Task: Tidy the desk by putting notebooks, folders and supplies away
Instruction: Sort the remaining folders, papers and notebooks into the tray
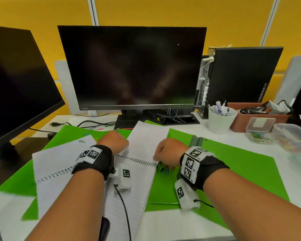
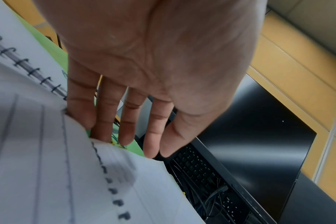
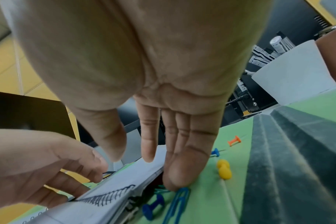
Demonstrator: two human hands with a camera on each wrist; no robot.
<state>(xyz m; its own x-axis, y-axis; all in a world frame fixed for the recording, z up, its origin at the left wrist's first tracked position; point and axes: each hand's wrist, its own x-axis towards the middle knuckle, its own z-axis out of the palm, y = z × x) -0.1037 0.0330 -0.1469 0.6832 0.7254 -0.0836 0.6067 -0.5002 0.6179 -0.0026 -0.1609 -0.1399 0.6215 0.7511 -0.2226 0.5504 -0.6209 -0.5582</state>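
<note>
A spiral notebook (image 1: 129, 197) lies open on green folders (image 1: 233, 162), its far half (image 1: 149, 141) raised. My left hand (image 1: 117, 141) presses its nearly straight fingers (image 2: 109, 115) against the raised pages from the left, some tips hidden behind the paper. My right hand (image 1: 165, 153) points down at the spiral's right end, fingers straight, the tips (image 3: 175, 178) touching the folder beside a blue paper clip (image 3: 178, 203). Blue (image 3: 153, 207), yellow (image 3: 224, 169) and orange (image 3: 234, 141) push pins lie loose there. A second open notebook (image 1: 59, 162) lies to the left.
Two dark monitors (image 1: 132, 66) (image 1: 16, 84) and a computer tower (image 1: 241, 75) stand behind. At the right are a white pen cup (image 1: 221, 120), a brown tray (image 1: 247, 119), a small box of paper clips (image 1: 259, 134) and a clear tub (image 1: 294, 140). Cables and loose clips lie near the monitor base.
</note>
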